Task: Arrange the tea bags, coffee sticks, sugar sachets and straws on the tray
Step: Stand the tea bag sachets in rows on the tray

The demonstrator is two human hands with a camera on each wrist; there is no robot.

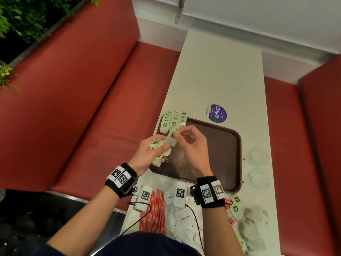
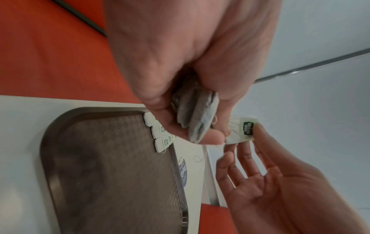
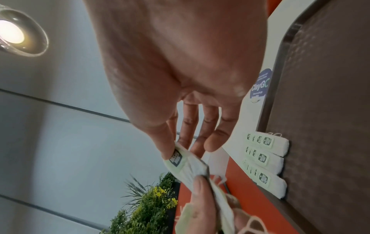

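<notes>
**Passing one tea bag from the left-hand bundle toward the rows at the tray's far-left corner**

Inspecting the hand-off, we find the right hand (image 1: 190, 143) pinching a single tea bag (image 1: 172, 138) by its green tag end, thumb on one face and a fingertip behind it, the remaining fingers loosely extended. The left hand (image 1: 147, 154) is curled around a bundle of tea bags (image 1: 156, 145), its thumb laid on the lower end of the same single bag. Both hands therefore touch that bag, held above the tray (image 1: 221, 145) over its left half.

The governing relation is this: the single bag's long axis runs from the left thumb up and away toward the right fingertips, tag end farthest from us. The laid rows of tea bags (image 1: 174, 120) sit just beyond those fingertips, at the tray's far-left corner, overlapping its rim. They lie with tags pointing the same way, so we judge little turning is needed.

The right hand is nearer the rows and holds the leading end. We judge the left thumb must release first.

Coffee sticks (image 1: 153, 213) and sugar sachets (image 1: 181, 218) lie on the table (image 1: 221, 71) near us, not yet on the tray. More loose tea bags (image 1: 247, 224) lie at near right. Straws we cannot identify.
</notes>
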